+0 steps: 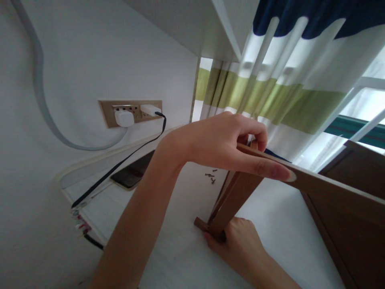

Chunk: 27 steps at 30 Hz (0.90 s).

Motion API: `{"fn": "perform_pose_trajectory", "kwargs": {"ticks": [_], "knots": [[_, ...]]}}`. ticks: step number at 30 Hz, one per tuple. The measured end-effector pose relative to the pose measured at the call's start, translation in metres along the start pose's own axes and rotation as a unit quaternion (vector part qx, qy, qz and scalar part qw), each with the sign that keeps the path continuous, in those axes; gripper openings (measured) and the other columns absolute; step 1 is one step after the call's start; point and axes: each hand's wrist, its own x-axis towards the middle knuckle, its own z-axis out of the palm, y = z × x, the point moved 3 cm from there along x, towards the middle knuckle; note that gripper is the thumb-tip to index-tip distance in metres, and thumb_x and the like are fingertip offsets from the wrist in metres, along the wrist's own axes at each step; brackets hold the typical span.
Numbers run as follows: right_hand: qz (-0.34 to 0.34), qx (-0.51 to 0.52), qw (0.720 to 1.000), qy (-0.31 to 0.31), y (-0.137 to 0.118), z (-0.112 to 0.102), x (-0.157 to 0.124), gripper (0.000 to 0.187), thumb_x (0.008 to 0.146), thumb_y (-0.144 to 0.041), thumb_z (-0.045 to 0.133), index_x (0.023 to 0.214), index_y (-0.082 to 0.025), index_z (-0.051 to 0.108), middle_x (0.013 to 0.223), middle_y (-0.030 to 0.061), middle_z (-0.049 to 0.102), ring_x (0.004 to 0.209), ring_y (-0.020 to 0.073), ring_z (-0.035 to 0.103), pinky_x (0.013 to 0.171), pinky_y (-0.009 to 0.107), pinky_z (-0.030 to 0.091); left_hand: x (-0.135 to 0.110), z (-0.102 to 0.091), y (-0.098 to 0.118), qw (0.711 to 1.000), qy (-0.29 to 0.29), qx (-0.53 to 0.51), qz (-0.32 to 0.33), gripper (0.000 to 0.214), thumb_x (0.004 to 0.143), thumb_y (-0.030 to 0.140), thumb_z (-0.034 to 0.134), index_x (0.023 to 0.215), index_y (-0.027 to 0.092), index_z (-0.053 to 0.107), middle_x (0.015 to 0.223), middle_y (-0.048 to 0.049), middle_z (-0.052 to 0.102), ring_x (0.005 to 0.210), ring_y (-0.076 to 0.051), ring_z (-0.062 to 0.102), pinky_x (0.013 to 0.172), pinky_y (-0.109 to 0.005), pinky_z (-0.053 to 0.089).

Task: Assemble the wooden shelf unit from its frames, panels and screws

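A long, thin brown wooden board (325, 184) runs from the middle out to the right edge. My left hand (222, 140) is closed on its near end, thumb along the near face and fingers curled over the top. Below that end, a brown wooden upright (237, 200) stands tilted, with a narrow gap along its length. My right hand (243, 245) is closed around the upright's lower end, beside a short wooden foot piece (200, 224). Several small screws (212, 176) lie on the white surface left of the upright. The joint between board and upright is partly hidden by my left hand.
A dark phone (132, 172) lies on the white tabletop (180, 257) behind my left forearm. A black cord (120, 164) runs to a wall socket plate (106, 114). Dark brown panels (355, 228) stand at right. Striped curtains (270, 96) hang behind, under a white overhead cabinet (186, 24).
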Motion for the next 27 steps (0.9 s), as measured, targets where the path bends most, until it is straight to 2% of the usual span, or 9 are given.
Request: {"fn": "perform_pose_trajectory", "kwargs": {"ticks": [5, 8, 15, 21, 27], "knots": [[-0.016, -0.014, 1.0, 0.008, 0.0015, 0.0026, 0.0011, 0.016, 0.074, -0.032, 0.053, 0.063, -0.022, 0.058, 0.062, -0.0024, 0.059, 0.052, 0.0126, 0.055, 0.046, 0.025, 0.019, -0.0075, -0.0079, -0.0043, 0.999, -0.034, -0.025, -0.019, 0.039, 0.071, 0.043, 0.059, 0.105, 0.024, 0.059, 0.08, 0.0027, 0.058, 0.069, -0.01, 0.053, 0.057, -0.018, 0.033], [-0.012, -0.025, 1.0, -0.006, 0.0013, 0.0032, 0.0013, 0.014, 0.073, -0.032, 0.054, 0.067, -0.021, 0.059, 0.064, -0.0019, 0.061, 0.053, 0.0136, 0.056, 0.046, 0.025, 0.02, -0.0091, -0.0107, -0.005, 0.999, -0.041, -0.024, -0.018, 0.036, 0.073, 0.038, 0.058, 0.106, 0.026, 0.059, 0.089, 0.0026, 0.059, 0.078, -0.011, 0.054, 0.062, -0.017, 0.036], [-0.015, -0.026, 0.999, -0.015, 0.0012, -0.0002, 0.0029, 0.011, 0.072, -0.029, 0.053, 0.069, -0.02, 0.059, 0.064, -0.002, 0.062, 0.054, 0.0124, 0.056, 0.047, 0.025, 0.021, -0.0049, -0.008, -0.0056, 0.998, -0.052, -0.028, -0.003, 0.031, 0.072, 0.036, 0.059, 0.1, 0.02, 0.06, 0.073, 0.0003, 0.056, 0.063, -0.01, 0.051, 0.054, -0.018, 0.035], [-0.034, -0.019, 0.999, -0.017, -0.0014, 0.0005, 0.0019, 0.013, 0.073, -0.029, 0.051, 0.066, -0.021, 0.06, 0.062, -0.0029, 0.062, 0.054, 0.0123, 0.058, 0.047, 0.025, 0.019, -0.0044, -0.008, -0.0069, 0.999, -0.038, -0.036, 0.007, 0.028, 0.072, 0.038, 0.059, 0.093, 0.019, 0.061, 0.069, 0.0003, 0.055, 0.06, -0.009, 0.049, 0.05, -0.018, 0.033], [-0.024, -0.04, 0.998, -0.03, -0.001, 0.0029, 0.0019, 0.02, 0.075, -0.033, 0.051, 0.062, -0.022, 0.062, 0.059, -0.0031, 0.062, 0.053, 0.0125, 0.058, 0.046, 0.026, 0.02, -0.0046, -0.0078, -0.0072, 0.999, -0.034, -0.04, 0.008, 0.029, 0.072, 0.038, 0.059, 0.093, 0.019, 0.061, 0.067, 0.0, 0.054, 0.058, -0.009, 0.049, 0.05, -0.018, 0.034]]}}
